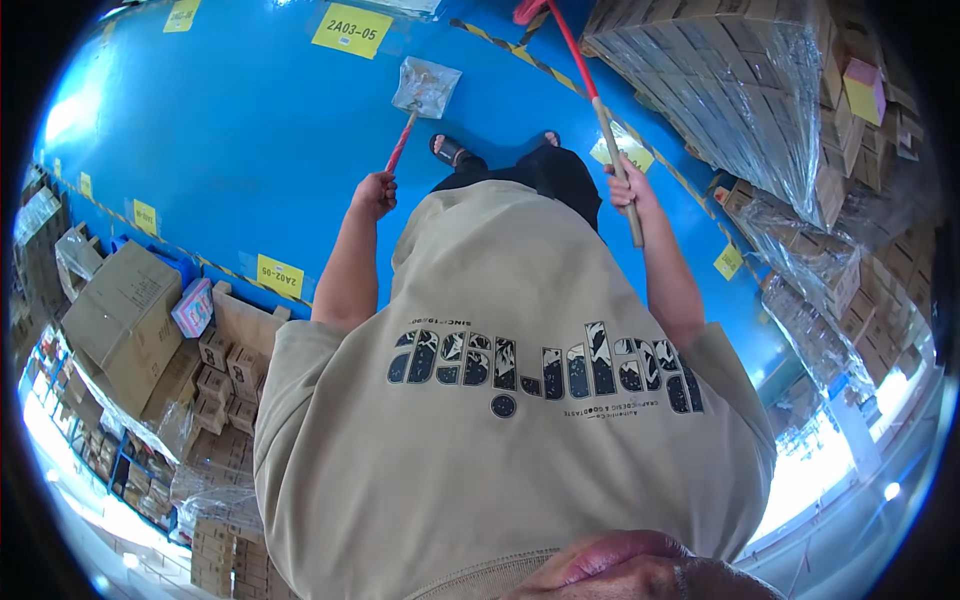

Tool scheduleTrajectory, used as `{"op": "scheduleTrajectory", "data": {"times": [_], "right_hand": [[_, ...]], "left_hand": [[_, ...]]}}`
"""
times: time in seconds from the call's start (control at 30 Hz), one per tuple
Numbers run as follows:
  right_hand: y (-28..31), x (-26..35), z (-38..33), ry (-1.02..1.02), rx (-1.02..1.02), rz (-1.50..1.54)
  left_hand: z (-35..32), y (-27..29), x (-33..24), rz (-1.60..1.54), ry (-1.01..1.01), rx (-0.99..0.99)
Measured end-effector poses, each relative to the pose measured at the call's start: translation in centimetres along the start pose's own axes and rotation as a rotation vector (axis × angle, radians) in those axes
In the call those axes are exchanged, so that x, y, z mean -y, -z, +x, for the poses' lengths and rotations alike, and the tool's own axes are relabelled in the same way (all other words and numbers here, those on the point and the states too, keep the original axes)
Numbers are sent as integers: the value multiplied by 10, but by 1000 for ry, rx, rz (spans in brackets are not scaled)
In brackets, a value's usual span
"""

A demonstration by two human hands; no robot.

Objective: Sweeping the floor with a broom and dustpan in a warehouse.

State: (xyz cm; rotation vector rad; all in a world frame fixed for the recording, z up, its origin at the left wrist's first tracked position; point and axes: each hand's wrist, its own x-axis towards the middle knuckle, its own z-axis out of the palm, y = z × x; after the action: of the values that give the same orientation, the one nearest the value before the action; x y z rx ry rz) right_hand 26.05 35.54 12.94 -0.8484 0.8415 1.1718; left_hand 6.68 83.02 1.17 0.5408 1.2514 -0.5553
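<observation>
My left hand (376,194) is closed around the red handle of a long-handled dustpan (427,88). Its greyish, shiny pan is at the floor ahead of my feet, with some light bits showing in it. On the other side, my right hand (629,185) grips the pale lower section of a stick (612,140), which looks like a broom handle. Its upper section is red and slants up and left to a red head (530,10), cut off by the top of the view. Both hands are held out to the sides of my body.
Under my sandalled feet is a blue floor (230,130) with yellow labels and yellow-black tape lines. Film-wrapped carton stacks (720,80) rise on the right. Cartons (125,315) and a pink-and-blue box (193,308) stand on the left. A yellow floor label (352,30) lies ahead.
</observation>
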Motion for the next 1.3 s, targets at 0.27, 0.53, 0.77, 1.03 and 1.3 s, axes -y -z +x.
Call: {"op": "scheduleTrajectory", "data": {"times": [0.27, 0.53, 0.77, 1.03, 1.3], "right_hand": [[26, 0, -12, 29, -407, -435], [78, -34, -94, 25, -502, -709], [89, -49, -138, 69, -682, -909], [100, 16, -160, 285, -748, -1437], [88, 34, -127, 209, -750, -1557]], "left_hand": [[-12, -15, 22, 3, -5, -56], [-6, -42, 37, -52, -69, -68], [-6, -86, 38, 22, -82, -73], [13, -141, 27, 350, -43, -97], [22, -203, 12, 778, -216, 74]]}}
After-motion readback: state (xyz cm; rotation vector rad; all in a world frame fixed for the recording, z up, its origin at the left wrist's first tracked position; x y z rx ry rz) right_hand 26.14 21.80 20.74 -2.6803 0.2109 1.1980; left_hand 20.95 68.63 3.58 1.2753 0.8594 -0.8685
